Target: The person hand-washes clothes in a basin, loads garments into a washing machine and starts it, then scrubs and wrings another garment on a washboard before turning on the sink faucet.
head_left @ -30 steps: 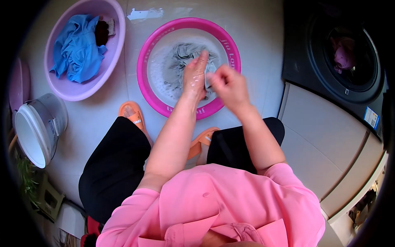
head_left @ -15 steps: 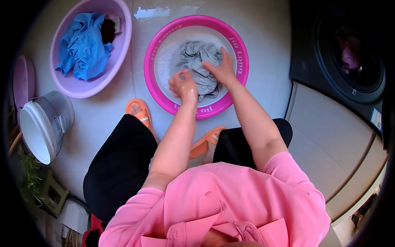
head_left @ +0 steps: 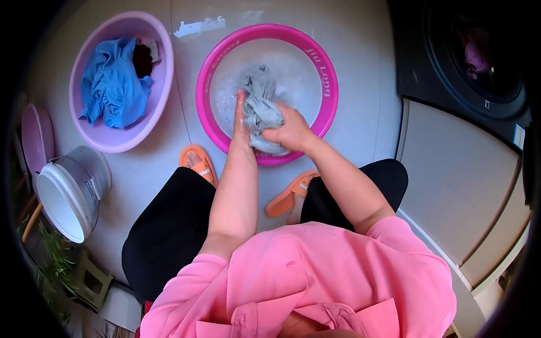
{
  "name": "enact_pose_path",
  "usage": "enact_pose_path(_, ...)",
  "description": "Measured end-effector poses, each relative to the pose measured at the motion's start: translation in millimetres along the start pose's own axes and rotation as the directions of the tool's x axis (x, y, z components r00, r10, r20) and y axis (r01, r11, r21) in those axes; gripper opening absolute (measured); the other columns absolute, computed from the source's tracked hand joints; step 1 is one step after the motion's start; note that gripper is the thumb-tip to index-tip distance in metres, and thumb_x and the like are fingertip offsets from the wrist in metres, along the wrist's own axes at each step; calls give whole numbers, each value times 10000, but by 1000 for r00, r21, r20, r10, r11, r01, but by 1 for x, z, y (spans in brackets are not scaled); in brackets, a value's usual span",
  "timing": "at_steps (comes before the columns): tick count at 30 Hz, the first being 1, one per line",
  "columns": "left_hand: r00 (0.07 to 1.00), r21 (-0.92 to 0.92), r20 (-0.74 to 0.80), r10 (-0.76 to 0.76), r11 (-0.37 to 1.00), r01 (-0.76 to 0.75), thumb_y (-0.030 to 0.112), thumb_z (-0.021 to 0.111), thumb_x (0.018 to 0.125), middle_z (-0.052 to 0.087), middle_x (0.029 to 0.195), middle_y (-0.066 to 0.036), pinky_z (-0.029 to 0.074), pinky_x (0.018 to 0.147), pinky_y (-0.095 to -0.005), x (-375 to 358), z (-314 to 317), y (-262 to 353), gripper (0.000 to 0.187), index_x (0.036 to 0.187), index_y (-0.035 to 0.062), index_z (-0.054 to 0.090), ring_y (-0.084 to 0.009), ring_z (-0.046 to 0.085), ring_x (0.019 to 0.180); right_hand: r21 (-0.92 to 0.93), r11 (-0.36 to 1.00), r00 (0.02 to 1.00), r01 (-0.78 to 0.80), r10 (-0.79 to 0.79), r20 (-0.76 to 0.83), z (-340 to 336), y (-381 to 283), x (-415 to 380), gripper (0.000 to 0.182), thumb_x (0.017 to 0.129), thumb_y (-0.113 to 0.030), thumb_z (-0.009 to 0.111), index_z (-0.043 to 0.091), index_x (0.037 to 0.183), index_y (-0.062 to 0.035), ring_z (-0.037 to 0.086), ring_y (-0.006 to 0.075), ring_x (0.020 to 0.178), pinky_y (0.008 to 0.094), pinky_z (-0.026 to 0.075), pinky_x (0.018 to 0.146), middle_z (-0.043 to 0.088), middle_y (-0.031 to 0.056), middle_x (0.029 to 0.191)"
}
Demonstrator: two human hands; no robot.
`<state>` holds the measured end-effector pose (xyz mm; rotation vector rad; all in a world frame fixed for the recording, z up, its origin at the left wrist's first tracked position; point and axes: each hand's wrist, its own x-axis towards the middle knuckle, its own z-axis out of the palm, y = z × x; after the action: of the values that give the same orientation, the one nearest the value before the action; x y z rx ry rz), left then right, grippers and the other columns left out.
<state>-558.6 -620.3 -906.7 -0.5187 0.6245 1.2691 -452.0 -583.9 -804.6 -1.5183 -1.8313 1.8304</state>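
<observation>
A wet grey-green garment [head_left: 260, 104] is bunched into a long bundle over soapy water in a bright pink basin [head_left: 329, 115]. My right hand [head_left: 290, 130] is closed round the bundle from the right, near its lower end. Along the bundle's left side stands my left hand [head_left: 242, 117], seen edge-on with its fingers stretched out and its palm toward the cloth; its thumb is hidden. Part of the garment hangs below my hands, near the basin's front rim.
A lilac basin [head_left: 163, 107] at upper left holds a blue garment [head_left: 115, 84] and a dark red item [head_left: 142, 61]. A white bucket [head_left: 90, 186] lies tipped on the left, near a pink basin [head_left: 38, 135]. A dark washing machine [head_left: 417, 62] stands at right.
My hands were apart above the spread-out garment. Now they have come down onto it, my right hand has taken hold, and the cloth is gathered into a narrow bundle nearer me.
</observation>
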Motion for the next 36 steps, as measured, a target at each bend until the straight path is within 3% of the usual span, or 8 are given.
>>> enact_pose_path(6,959,451,-118,257,874,-179,215,501,899,609,1019,-133,460,819,-346,11,-9,-9,288,1117,37,561,-231,585,932,-76,997,998,13,-17,-53,-10,-2,-11,509,605,-238,699,585,1071,-69,610,247,923,332,456,825,640,120,970)
enact_pose_path(11,817,641,-371,442,758,-118,100,512,815,631,892,-114,453,719,-324,37,-16,-11,215,978,15,622,-208,587,818,283,958,847,-41,183,-499,-42,49,20,413,688,-152,681,567,1054,2,627,275,906,344,478,805,649,141,987)
enact_pose_path(15,779,983,-183,599,93,160,165,524,755,625,889,-174,452,789,-406,27,26,1,216,877,76,679,-339,577,820,91,993,822,-71,110,-559,-54,64,20,440,684,-186,699,567,1065,-8,602,298,959,365,469,813,626,132,1041)
enact_pose_path(17,772,885,187,607,-445,136,202,546,729,619,945,-168,428,860,-429,18,41,12,246,899,73,670,-363,537,960,-430,866,805,-256,-56,-591,-53,63,9,509,685,-223,719,547,1120,-21,570,283,991,379,416,888,590,122,1081)
enact_pose_path(21,657,575,572,490,-811,104,142,577,692,518,1149,-152,390,919,-446,4,80,38,292,975,91,630,-356,482,1058,-536,803,826,-261,-101,-554,-53,48,-18,593,653,-260,743,528,1151,-21,446,273,1145,405,263,1004,512,126,1187)
enact_pose_path(27,598,617,554,580,-768,173,138,596,676,475,1208,-179,391,909,-491,19,99,88,494,1155,80,489,-375,464,1103,-123,967,668,-224,60,-742,-47,89,-25,604,662,-260,756,530,1177,-40,400,348,1171,397,344,988,304,161,1364)
enact_pose_path(31,849,614,17,529,-676,408,178,547,744,563,1127,-242,416,904,-468,23,108,126,419,1134,47,473,-388,544,1055,-38,951,800,-308,237,-551,-69,91,-22,661,696,-298,735,473,1249,-47,387,357,1178,389,364,982,374,167,1264)
enact_pose_path(36,952,519,69,298,-826,221,176,530,795,594,995,-290,443,860,-460,31,80,161,340,1063,-32,501,-425,561,989,-72,873,781,-482,390,-488,-71,84,-17,685,716,-334,711,445,1273,-36,391,340,1172,384,368,970,385,188,1212)
